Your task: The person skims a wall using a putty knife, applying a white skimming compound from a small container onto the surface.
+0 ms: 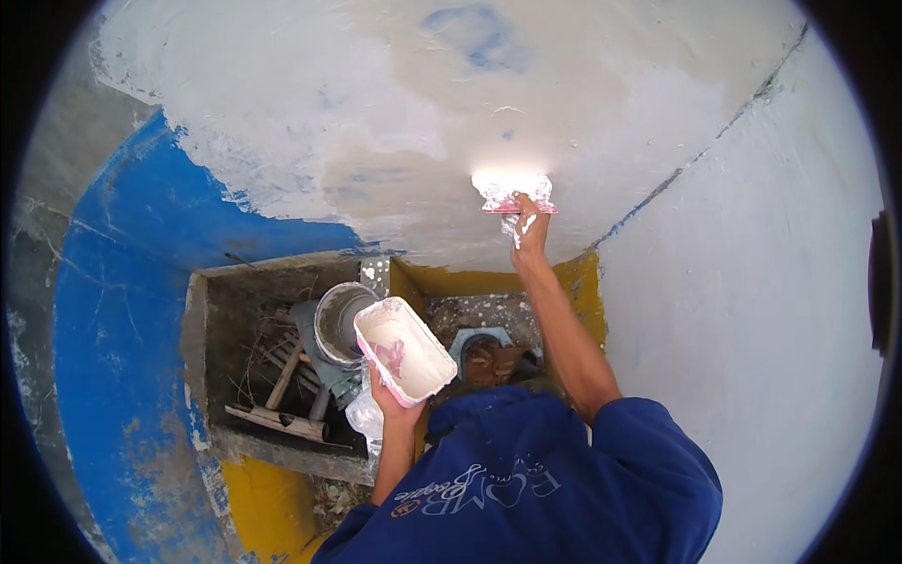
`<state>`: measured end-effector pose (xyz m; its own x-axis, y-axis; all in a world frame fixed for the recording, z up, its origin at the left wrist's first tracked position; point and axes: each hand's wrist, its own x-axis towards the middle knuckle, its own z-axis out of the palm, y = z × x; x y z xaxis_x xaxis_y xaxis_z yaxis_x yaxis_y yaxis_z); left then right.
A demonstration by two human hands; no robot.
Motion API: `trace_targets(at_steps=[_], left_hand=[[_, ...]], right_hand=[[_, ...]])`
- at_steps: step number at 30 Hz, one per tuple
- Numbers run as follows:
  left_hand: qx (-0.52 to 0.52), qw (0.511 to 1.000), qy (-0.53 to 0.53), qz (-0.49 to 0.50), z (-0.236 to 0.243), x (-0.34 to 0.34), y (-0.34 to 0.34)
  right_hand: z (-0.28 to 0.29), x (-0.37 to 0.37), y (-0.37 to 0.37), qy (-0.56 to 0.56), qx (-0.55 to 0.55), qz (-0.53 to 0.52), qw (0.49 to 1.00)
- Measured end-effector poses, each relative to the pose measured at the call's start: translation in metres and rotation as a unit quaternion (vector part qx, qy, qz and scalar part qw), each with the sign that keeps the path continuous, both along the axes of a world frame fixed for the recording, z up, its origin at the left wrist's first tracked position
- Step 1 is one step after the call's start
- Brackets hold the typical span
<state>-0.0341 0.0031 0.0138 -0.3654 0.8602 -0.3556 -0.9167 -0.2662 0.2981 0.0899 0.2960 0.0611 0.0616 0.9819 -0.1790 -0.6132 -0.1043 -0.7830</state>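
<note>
My left hand is closed round the side and underside of a white rectangular plastic tub. White paste coats the tub's inside, and a pinkish smear or piece lies in it. Up at the wall, my right hand grips a putty knife with a wide reddish edge. Bright white putty shows along its blade, which is held at the wall. White paste spots my right fingers and thumb. Patches of grey, white and faint blue cover the wall around the blade.
Below stands a concrete basin holding sticks and debris. A grey bucket rests at its right side, near the tub. Blue paint covers the left wall. A dark crack runs up the right corner. A blue-rimmed opening lies below.
</note>
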Motion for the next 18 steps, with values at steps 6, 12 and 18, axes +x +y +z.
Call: trace_targets(at_steps=[6, 12, 18], left_hand=[[0.006, 1.0, -0.003, -0.003, -0.005, -0.001, 0.0], [0.05, 0.998, -0.033, -0.019, -0.028, -0.005, -0.004], [0.052, 0.998, -0.042, -0.014, -0.022, -0.002, -0.003]], right_hand=[[0.04, 0.012, 0.009, -0.019, 0.076, 0.034, 0.996], [0.112, 0.012, 0.011, -0.019, 0.065, 0.041, 0.997], [0.151, 0.034, 0.007, -0.008, 0.138, 0.055, 0.989]])
